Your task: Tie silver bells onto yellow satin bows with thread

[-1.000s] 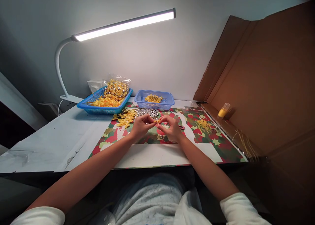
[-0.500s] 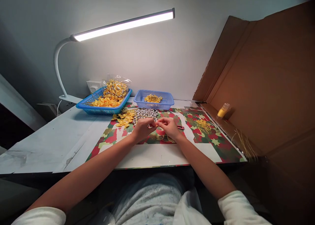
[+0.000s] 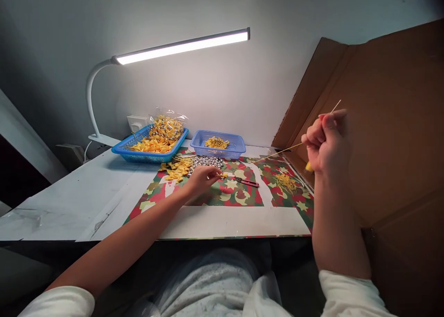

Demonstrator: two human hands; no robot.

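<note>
Right hand [image 3: 324, 139] is blurring along outer edge and is hiding part of yellow thread [image 3: 277, 153]. Right wrist is covering most of yellow item [image 3: 308, 167]. Left fingers are masking part of small yellow piece [image 3: 224, 175]. Silver beads [image 3: 210, 162] are appearing too small for detail. Cardboard [image 3: 391, 122] is running past right edge.

Baskets [image 3: 149, 156] [image 3: 218, 151]: smooth plastic. Bells [image 3: 208, 162]: shiny, metallic-looking. Folded panel [image 3: 391, 122]: matt brown cardboard, rough-edged.
</note>
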